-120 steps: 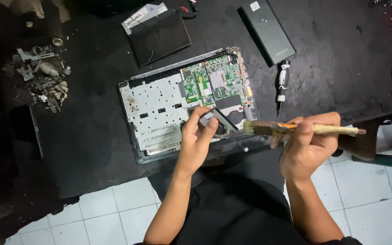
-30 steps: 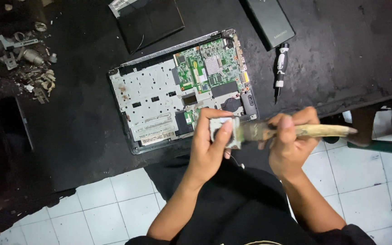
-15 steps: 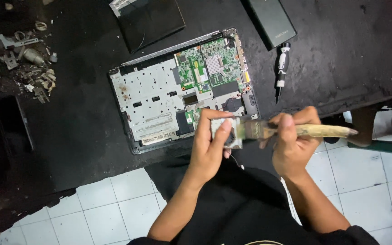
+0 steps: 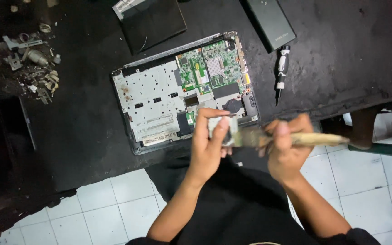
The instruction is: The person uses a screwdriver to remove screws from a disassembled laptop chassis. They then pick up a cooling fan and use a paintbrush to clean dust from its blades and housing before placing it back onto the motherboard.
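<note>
Brushing dust off a small metal part point(image 4: 218, 128) pinched in the left hand point(image 4: 209, 145), the right hand point(image 4: 286, 152) grips a paintbrush point(image 4: 291, 138) just below the opened laptop point(image 4: 182, 90), needing light strokes next.

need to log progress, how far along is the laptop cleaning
Done: the opened silver laptop base lies cover off on the black worktable, green circuit board exposed. In hand: the left hand holds a small grey square part while the right hand holds a worn wooden-handled brush against it. Left: the part is not back in the base, and the black screwdriver lies unused.
</note>
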